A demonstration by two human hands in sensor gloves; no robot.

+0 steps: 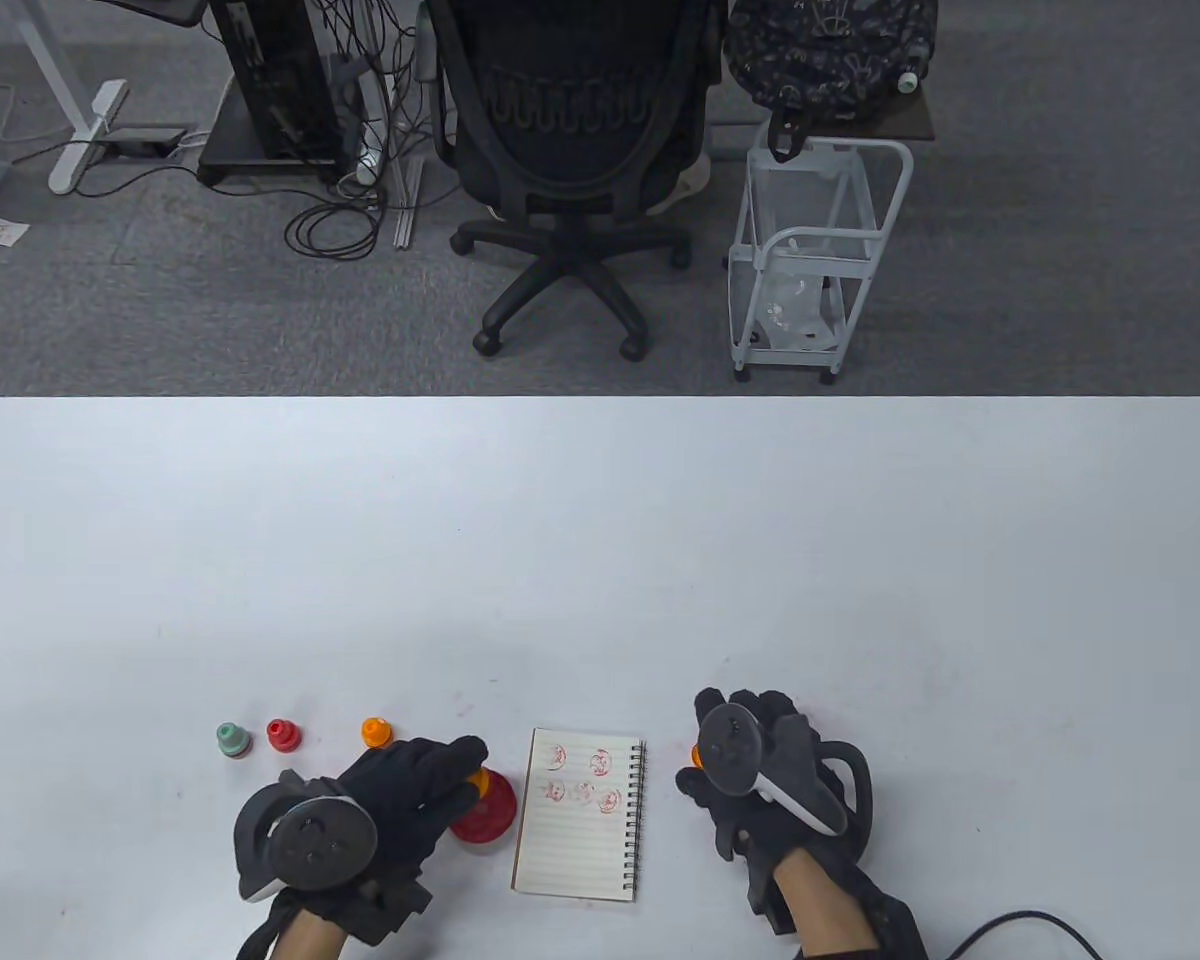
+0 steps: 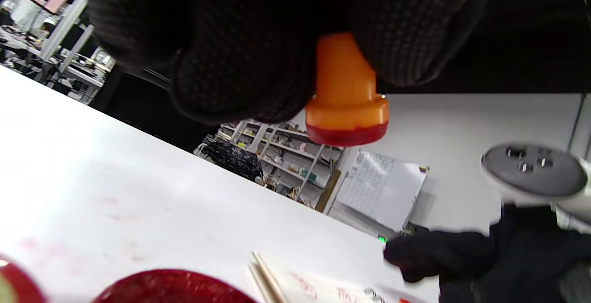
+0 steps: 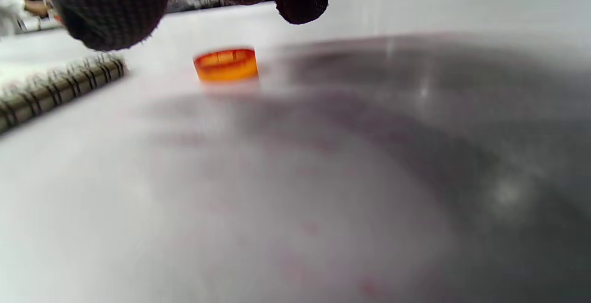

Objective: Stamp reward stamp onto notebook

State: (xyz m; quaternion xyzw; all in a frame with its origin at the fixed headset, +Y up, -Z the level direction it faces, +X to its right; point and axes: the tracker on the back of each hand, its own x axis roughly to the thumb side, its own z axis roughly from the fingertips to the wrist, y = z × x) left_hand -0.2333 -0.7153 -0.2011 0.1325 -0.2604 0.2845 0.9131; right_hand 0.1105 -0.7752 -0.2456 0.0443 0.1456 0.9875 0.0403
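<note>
Left hand (image 1: pixel 410 785), gloved in black, pinches an orange stamp (image 2: pixel 345 93) between curled fingers; the left wrist view shows its red inked face pointing down, held in the air above a round red ink pad (image 1: pixel 485 808) that lies on the white table (image 1: pixel 600 560). Just right of the pad lies a small spiral-bound notebook (image 1: pixel 580 825), open on a lined page, its coil along the right edge; five red round imprints (image 1: pixel 582 775) mark the upper part of the page. Right hand (image 1: pixel 760 770) rests on the table right of the notebook, apart from it, fingers loosely bent and holding nothing. Beside its fingertips stands a small orange cap (image 3: pixel 226 65), upright on the table between the hand and the notebook's coil. Three more stamps stand in a row left of the left hand: green (image 1: pixel 232 740), red (image 1: pixel 282 735) and orange (image 1: pixel 376 733). Faint red smudges (image 3: pixel 318 229) stain the table near the right hand.
</note>
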